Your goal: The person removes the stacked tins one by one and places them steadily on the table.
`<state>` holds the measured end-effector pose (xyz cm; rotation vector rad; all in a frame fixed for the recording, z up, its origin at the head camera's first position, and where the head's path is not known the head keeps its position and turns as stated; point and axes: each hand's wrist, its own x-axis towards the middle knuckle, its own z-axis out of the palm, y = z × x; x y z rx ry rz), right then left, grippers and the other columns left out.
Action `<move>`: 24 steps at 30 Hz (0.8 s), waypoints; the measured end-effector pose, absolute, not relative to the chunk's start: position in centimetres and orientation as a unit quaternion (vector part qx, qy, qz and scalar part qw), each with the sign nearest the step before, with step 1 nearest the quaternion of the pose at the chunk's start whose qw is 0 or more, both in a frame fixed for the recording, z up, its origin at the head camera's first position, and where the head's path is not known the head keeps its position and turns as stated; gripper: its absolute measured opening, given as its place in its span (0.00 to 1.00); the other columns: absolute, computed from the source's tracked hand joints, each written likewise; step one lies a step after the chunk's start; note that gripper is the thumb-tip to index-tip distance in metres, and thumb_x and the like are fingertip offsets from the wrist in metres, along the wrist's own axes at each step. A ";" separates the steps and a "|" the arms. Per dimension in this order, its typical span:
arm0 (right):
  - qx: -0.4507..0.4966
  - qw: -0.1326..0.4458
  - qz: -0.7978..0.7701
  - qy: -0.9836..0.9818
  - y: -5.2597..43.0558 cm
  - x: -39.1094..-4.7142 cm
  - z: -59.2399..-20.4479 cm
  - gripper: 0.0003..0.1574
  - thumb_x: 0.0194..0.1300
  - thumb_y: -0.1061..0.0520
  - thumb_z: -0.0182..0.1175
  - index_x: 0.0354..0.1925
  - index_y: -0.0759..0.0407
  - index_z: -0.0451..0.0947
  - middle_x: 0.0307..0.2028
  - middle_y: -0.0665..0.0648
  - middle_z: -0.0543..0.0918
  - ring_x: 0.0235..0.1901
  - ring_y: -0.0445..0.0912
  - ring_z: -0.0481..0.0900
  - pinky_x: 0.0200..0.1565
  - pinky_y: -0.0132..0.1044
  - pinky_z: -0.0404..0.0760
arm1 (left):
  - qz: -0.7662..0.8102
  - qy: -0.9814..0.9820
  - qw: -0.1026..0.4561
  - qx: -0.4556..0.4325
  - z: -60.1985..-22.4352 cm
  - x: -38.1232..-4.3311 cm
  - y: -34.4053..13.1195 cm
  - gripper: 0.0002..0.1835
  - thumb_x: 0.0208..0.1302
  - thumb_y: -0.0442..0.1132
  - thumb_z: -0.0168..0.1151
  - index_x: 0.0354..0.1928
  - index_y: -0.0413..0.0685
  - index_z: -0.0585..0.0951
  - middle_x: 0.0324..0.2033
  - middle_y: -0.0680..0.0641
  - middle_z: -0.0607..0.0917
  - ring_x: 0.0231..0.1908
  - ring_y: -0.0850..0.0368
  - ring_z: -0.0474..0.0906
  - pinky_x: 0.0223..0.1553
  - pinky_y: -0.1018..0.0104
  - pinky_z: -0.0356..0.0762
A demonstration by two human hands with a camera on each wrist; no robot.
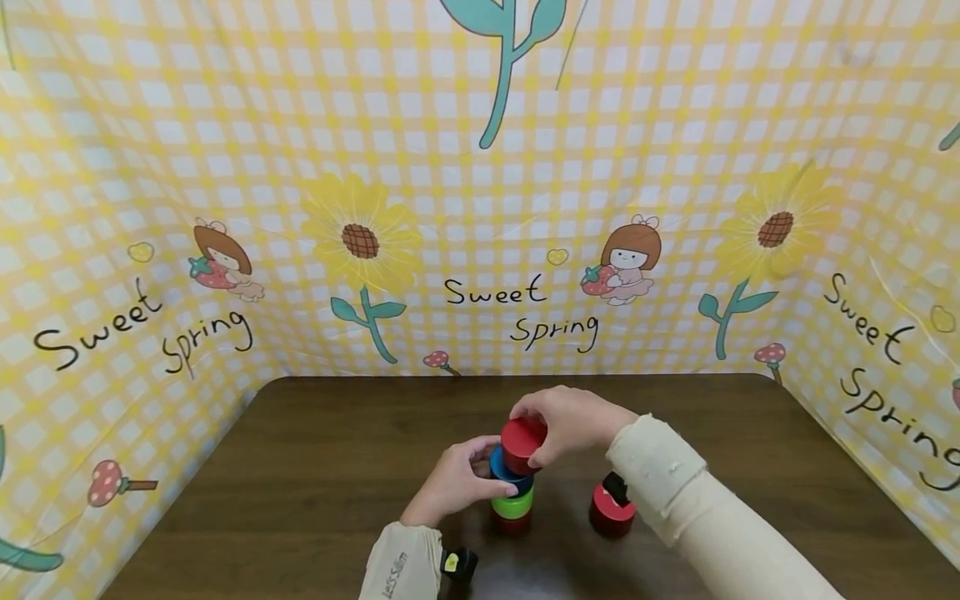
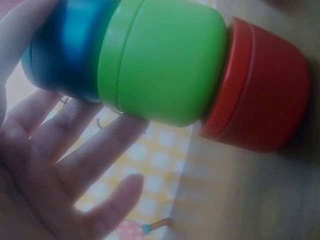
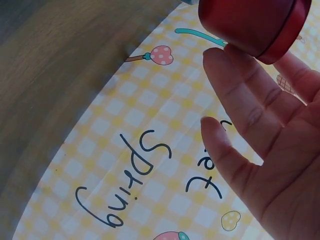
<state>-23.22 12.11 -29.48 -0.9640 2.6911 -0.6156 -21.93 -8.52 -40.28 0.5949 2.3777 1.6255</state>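
Observation:
A column of small round lidded jars stands on the table: a red jar [image 2: 272, 90] at the bottom, a green jar [image 2: 167, 60] on it, and a blue jar [image 1: 510, 471] above. My left hand [image 1: 452, 483] holds the blue jar between thumb and fingers; the left wrist view shows its lower fingers spread beside the column. Right over the blue jar, my right hand [image 1: 576, 419] grips another red jar [image 1: 521, 443] by its sides. In the head view this jar overlaps the blue one. The right wrist view shows the held jar [image 3: 250, 25] against the fingertips.
One more red jar [image 1: 611, 517] stands on the brown wooden table [image 1: 322, 492], right of the column and partly hidden by the black wrist camera [image 1: 617, 488]. A yellow checked cloth [image 1: 480, 208] hangs around the table's back and sides.

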 end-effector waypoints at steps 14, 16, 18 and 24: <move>-0.310 0.106 -0.204 0.923 13.8 -22.8 -29.4 0.35 0.41 0.55 0.77 0.50 0.57 0.77 0.39 0.49 0.81 0.38 0.45 0.76 0.38 0.39 0.79 | 0.543 0.809 0.093 0.204 -40.5 -22.0 -8.7 0.31 0.53 0.40 0.74 0.59 0.37 0.75 0.51 0.38 0.81 0.46 0.43 0.81 0.47 0.52 0.78; -0.307 0.103 -0.202 0.924 14.2 -22.7 -29.4 0.35 0.41 0.55 0.77 0.50 0.57 0.77 0.38 0.49 0.80 0.38 0.45 0.76 0.37 0.39 0.79 | 0.542 0.810 0.091 0.207 -40.5 -22.0 -8.7 0.31 0.53 0.40 0.74 0.59 0.37 0.75 0.51 0.37 0.81 0.46 0.43 0.81 0.47 0.52 0.78; -0.304 0.102 -0.201 0.926 14.6 -22.7 -29.4 0.36 0.40 0.55 0.77 0.50 0.57 0.77 0.38 0.49 0.80 0.38 0.45 0.76 0.37 0.38 0.79 | 0.539 0.811 0.089 0.210 -40.5 -22.0 -8.8 0.31 0.53 0.40 0.74 0.59 0.38 0.75 0.51 0.38 0.81 0.46 0.43 0.81 0.46 0.52 0.78; -0.284 0.103 -0.191 0.934 15.7 -22.5 -29.5 0.36 0.39 0.54 0.77 0.50 0.57 0.77 0.39 0.49 0.80 0.38 0.46 0.76 0.36 0.39 0.79 | 0.536 0.813 0.086 0.213 -40.5 -22.1 -8.7 0.31 0.53 0.40 0.74 0.58 0.39 0.75 0.51 0.38 0.81 0.47 0.43 0.81 0.46 0.52 0.78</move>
